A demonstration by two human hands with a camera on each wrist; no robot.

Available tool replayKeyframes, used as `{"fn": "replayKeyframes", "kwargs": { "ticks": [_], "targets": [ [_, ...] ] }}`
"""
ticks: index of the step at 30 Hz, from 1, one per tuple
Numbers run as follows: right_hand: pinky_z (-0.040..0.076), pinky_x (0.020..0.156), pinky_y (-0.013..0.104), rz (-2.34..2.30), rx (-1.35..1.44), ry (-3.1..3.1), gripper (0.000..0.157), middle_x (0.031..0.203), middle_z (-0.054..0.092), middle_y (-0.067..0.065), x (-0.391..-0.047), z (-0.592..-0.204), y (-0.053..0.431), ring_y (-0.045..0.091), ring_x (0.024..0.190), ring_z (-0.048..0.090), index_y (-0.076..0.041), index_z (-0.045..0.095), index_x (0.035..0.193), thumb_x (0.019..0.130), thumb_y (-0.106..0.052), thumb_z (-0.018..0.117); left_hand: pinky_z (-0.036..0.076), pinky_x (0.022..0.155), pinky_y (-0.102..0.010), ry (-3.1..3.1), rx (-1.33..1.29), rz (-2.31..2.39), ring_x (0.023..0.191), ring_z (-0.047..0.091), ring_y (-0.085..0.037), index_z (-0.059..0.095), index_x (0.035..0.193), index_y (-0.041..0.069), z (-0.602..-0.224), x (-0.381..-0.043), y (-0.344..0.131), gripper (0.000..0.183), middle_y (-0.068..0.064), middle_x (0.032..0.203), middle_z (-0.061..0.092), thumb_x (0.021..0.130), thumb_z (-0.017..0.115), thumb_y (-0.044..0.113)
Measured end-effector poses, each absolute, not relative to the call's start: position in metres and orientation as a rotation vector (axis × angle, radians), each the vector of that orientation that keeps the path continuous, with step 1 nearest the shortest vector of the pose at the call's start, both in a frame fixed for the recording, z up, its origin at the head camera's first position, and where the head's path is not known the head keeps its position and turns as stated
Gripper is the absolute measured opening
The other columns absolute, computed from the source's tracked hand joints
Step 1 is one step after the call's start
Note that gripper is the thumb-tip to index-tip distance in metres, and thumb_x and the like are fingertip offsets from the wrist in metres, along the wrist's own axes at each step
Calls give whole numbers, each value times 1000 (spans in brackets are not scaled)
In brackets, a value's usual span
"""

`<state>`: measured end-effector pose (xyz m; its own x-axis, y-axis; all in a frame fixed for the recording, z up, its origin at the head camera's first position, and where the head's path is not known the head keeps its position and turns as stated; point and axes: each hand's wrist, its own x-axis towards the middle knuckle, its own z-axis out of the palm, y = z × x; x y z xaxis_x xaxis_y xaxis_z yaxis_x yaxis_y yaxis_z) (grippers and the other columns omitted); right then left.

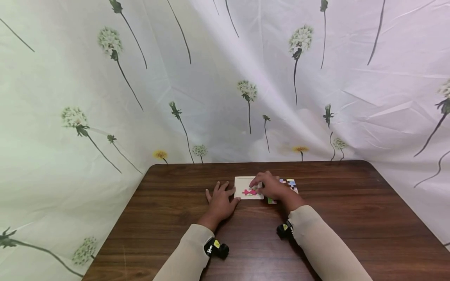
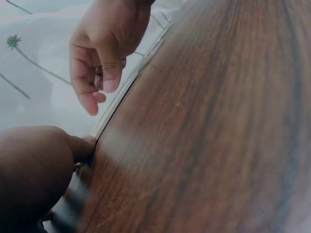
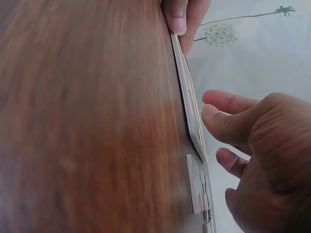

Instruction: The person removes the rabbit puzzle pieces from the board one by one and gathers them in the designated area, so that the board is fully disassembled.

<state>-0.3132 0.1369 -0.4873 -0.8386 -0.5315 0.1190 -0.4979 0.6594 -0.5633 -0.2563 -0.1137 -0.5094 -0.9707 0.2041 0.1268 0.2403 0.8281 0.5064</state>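
Observation:
A white shallow tray (image 1: 241,181) lies flat near the far side of the table, with pink puzzle pieces (image 1: 250,192) in its lower part. Spread out on the table, my left hand (image 1: 220,201) touches the tray's left edge with thumb and fingertip. My right hand (image 1: 270,185) hovers over the tray's right side, its fingers bent loosely downward. In the right wrist view, nothing shows between the thumb (image 3: 211,114) and fingers. Partly hidden under that hand, a multicoloured jigsaw (image 1: 290,182) lies right of the tray.
The dark wooden table (image 1: 168,218) has rounded far corners. Behind it hangs a pale cloth (image 1: 214,117) printed with dandelions. Each sleeved wrist carries a small black camera, the left camera (image 1: 221,250) and the right camera (image 1: 282,231) both close over the tabletop.

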Motion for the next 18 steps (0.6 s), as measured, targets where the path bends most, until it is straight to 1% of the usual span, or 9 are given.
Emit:
{"fn": "replayKeyframes", "kwargs": {
  "ticks": [3,6,10,13,16,18],
  "targets": [
    [32,105,68,-917,-852,2805,25,116,71,1,-314,-488,134,28,119,53,-22,84,116,103,-5,72,6,125,-88,-2936,-359,-831,165,28,-51,70,149,16,-509,-256,-114,49,-18,169,49,107,71,41],
    [31,106,65,-889,-824,2814,25,114,71,-2,-315,-489,132,25,118,52,-24,84,115,103,-5,73,6,124,-88,-2934,-359,-840,165,28,-51,70,149,15,-508,-255,-114,49,-18,169,49,107,71,41],
    [29,101,61,-870,-796,2825,27,112,72,-2,-315,-488,129,24,114,52,-23,85,113,100,-1,74,6,125,-88,-2930,-357,-853,165,28,-51,71,148,14,-506,-254,-114,48,-19,169,49,107,71,40],
    [27,99,60,-864,-765,2822,29,114,74,-1,-315,-485,128,24,115,52,-23,86,110,98,1,73,6,124,-88,-2927,-359,-844,165,28,-51,71,148,14,-506,-254,-114,48,-19,169,49,107,71,40],
    [31,99,57,-849,-764,2814,30,115,74,0,-315,-484,127,23,114,52,-23,86,108,98,2,73,7,124,-88,-2928,-364,-835,165,28,-52,71,148,14,-506,-253,-114,48,-19,169,49,107,71,39],
    [31,98,55,-832,-756,2804,32,114,73,-1,-314,-482,127,23,112,51,-24,85,109,98,3,71,7,124,-89,-2930,-365,-834,165,28,-52,71,148,14,-506,-253,-113,48,-19,169,49,107,71,39]
  ]
}}
